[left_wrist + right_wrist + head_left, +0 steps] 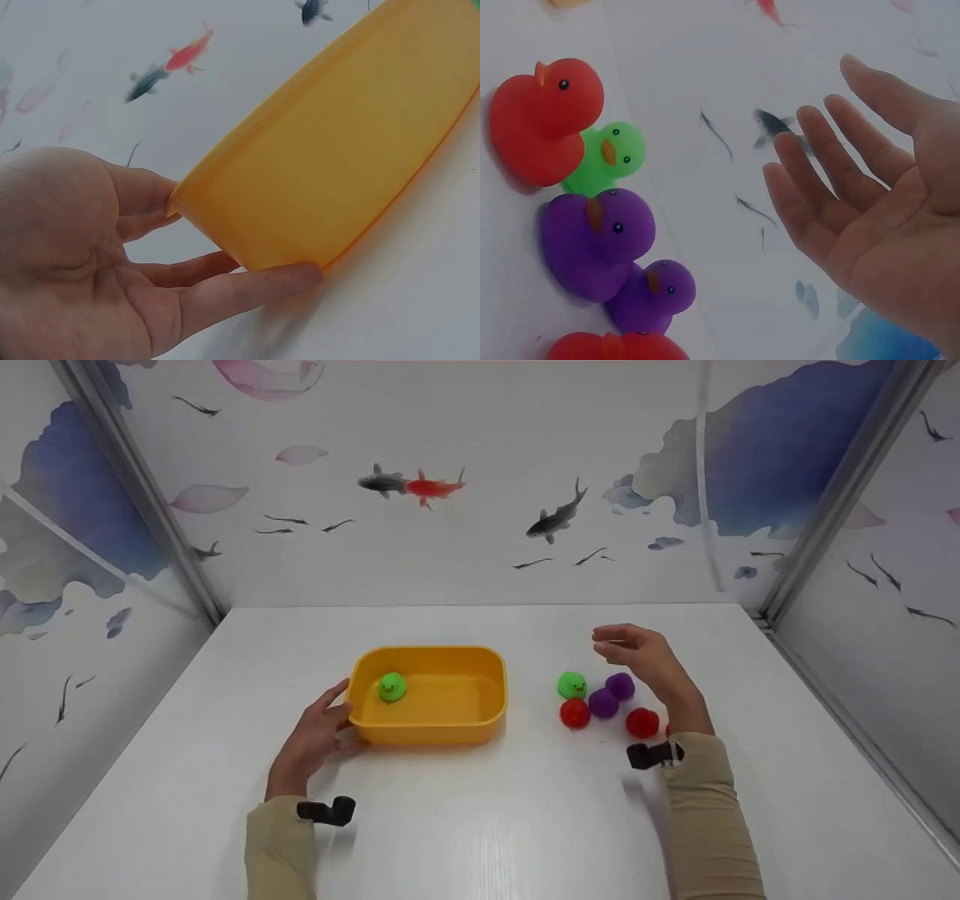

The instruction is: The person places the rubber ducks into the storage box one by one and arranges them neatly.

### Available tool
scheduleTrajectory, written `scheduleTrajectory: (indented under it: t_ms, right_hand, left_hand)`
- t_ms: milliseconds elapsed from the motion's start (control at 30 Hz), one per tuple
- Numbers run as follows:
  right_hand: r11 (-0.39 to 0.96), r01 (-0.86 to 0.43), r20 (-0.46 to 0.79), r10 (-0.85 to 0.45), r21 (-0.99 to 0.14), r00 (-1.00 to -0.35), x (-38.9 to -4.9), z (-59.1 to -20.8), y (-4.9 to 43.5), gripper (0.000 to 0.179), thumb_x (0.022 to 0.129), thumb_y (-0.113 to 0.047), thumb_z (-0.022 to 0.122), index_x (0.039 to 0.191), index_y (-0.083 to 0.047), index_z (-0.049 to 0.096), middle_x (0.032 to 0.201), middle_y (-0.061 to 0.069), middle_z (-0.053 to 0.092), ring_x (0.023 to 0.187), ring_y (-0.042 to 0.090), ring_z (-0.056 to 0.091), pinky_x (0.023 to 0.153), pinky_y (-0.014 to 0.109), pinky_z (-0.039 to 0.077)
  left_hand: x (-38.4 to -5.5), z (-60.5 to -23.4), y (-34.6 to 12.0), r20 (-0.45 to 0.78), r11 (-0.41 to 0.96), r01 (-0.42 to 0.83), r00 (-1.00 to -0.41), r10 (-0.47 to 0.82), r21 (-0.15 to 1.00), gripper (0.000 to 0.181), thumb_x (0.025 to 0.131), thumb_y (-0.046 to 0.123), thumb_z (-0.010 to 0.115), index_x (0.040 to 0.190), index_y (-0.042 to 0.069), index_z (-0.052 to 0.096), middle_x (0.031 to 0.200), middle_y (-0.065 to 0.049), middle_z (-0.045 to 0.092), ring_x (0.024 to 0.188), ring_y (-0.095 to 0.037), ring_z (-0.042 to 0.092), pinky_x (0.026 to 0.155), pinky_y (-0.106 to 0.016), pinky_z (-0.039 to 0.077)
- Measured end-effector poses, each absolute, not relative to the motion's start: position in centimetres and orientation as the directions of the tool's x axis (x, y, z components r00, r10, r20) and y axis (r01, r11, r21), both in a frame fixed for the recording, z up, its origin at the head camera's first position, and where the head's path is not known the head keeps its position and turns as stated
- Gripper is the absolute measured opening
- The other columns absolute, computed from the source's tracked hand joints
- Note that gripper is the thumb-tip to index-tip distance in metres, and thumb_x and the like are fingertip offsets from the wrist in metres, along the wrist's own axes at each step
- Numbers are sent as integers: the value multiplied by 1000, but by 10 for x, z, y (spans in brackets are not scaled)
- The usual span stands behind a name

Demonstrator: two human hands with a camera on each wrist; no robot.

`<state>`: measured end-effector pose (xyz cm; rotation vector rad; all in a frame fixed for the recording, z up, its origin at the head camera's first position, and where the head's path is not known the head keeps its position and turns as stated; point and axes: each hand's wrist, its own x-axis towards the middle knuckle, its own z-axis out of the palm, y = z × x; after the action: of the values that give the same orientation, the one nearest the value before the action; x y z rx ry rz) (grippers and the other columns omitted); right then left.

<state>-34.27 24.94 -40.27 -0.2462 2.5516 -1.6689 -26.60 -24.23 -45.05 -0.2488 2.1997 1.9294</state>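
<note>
A yellow plastic bin sits on the table, with one green rubber duck inside toward its left end. My left hand holds the bin's left front corner; in the left wrist view the thumb lies along the lower wall and a finger meets the rim. My right hand is raised behind a group of rubber ducks, fingers spread and nothing in them. The group has a green duck, two purple ducks, a red duck and another red duck. One more red duck is mostly hidden by my right wrist.
The white table is closed in by printed panels with fish and petals at the back and on both sides. Metal posts stand at the back corners. Each sleeve carries a black wrist camera.
</note>
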Motion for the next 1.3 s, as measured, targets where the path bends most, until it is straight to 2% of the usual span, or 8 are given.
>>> scheduleTrajectory:
  t_ms: [200,433,633,767,867,1033,1300]
  right_hand:
    - [442,-38,-43,-171,-896,-984,-351,-417,250,54,94,-44,67,139,-16,56,144,12,56,135,33,52,120,54,36]
    - [544,49,-154,-149,-837,-977,-355,-432,245,55,95,-44,65,143,-18,53,149,11,51,142,34,43,121,56,33]
    - [651,17,-162,-164,-759,-973,-356,-437,241,55,94,-43,67,143,-21,54,160,13,36,149,41,29,120,61,30]
    - [679,-3,-154,-170,-734,-973,-357,-440,239,52,94,-41,67,141,-22,56,162,14,32,150,43,23,121,66,25]
    - [679,-22,-145,-188,-734,-971,-358,-443,239,49,94,-38,67,140,-21,57,160,14,35,150,42,25,121,66,24]
    - [694,-35,-156,-211,-719,-965,-357,-446,238,50,94,-38,68,139,-21,58,159,16,36,146,42,30,120,65,28]
    - [728,1,-189,-177,-685,-966,-357,-448,231,49,94,-37,68,139,-21,58,158,19,37,143,44,35,118,66,30]
  left_hand:
    - [-267,-451,-243,-271,138,-269,-962,0,953,58,109,28,38,162,30,14,161,-16,35,139,-36,49,96,-40,59]
    - [-265,-453,-243,-273,179,-271,-962,-12,946,59,108,30,39,162,29,14,160,-17,36,138,-36,50,97,-39,58]
    - [-265,-453,-243,-275,196,-274,-961,-18,942,59,108,30,39,162,30,15,159,-17,38,137,-34,50,101,-40,56]
    - [-264,-451,-243,-275,184,-274,-961,-18,944,59,108,30,39,162,31,16,159,-15,39,137,-33,50,101,-40,56]
    - [-264,-451,-243,-260,148,-256,-966,2,955,58,108,27,38,162,30,16,161,-15,36,138,-35,49,97,-40,58]
    - [-265,-452,-244,-255,118,-252,-967,11,960,56,109,25,36,162,29,17,161,-15,35,138,-35,49,95,-41,59]
    - [-266,-452,-244,-258,131,-256,-966,5,958,56,109,28,37,162,31,17,161,-14,36,138,-34,50,99,-41,57]
